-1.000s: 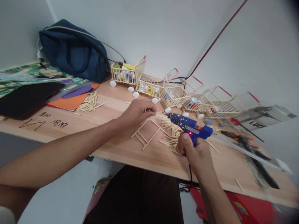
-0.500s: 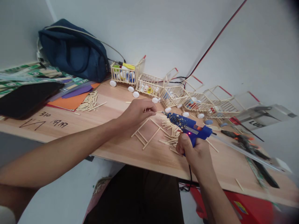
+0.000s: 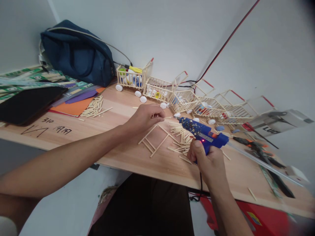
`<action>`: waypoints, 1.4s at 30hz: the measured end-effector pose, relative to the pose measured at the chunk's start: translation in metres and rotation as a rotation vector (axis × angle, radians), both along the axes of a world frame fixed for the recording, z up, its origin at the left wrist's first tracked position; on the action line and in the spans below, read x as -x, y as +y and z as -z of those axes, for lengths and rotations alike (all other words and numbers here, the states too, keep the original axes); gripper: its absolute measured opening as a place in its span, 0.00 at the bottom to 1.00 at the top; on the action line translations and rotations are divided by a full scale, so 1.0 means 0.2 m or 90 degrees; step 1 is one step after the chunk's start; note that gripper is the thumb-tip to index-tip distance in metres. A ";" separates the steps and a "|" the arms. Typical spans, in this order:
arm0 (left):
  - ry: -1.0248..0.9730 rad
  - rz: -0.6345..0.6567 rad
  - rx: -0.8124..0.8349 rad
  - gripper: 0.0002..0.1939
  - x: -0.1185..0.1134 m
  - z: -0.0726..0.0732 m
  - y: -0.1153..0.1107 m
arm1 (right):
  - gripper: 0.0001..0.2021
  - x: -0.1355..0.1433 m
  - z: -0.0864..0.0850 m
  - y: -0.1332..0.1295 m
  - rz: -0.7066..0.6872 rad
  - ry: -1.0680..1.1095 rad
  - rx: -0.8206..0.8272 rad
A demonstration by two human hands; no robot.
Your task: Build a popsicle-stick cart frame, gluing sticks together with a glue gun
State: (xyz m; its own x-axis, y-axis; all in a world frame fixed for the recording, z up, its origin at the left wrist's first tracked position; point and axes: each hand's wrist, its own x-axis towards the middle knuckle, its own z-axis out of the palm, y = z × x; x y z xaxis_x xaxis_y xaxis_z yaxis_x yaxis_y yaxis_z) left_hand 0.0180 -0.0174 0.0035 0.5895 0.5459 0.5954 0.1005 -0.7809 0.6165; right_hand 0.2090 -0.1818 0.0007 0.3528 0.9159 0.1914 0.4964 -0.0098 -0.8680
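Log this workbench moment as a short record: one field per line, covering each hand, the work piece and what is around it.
left hand: pinches a thin stick at the stick frame
right hand: grips the blue glue gun, red light on, nozzle toward the left hand
loose sticks: piled under the gun
stick carts: row along the wall
blue bag: back left corner
table: wooden

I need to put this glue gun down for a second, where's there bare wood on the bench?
Bare wooden bench lies between the loose pile of short sticks and the left hand, and along the near edge under the flat stick frame. It is crowded around the blue glue gun and the back row of stick carts.
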 end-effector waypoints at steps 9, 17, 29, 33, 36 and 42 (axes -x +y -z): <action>0.002 -0.006 -0.004 0.04 0.00 0.00 0.00 | 0.23 0.00 0.00 -0.01 -0.053 0.083 -0.018; 0.001 -0.001 0.008 0.04 0.00 0.00 0.00 | 0.21 0.05 -0.02 -0.01 0.001 0.102 -0.173; -0.072 0.001 0.175 0.03 -0.01 0.04 0.05 | 0.17 0.09 -0.08 0.04 -0.026 0.172 -0.209; -0.120 0.054 0.341 0.07 -0.01 0.02 0.05 | 0.19 0.07 0.01 0.04 -0.025 0.174 -0.106; -0.159 0.097 0.428 0.11 -0.01 0.00 0.03 | 0.19 0.06 0.06 0.03 -0.016 0.168 -0.085; -0.218 0.188 0.564 0.16 -0.01 -0.01 0.03 | 0.17 0.10 0.09 0.02 -0.012 0.176 -0.120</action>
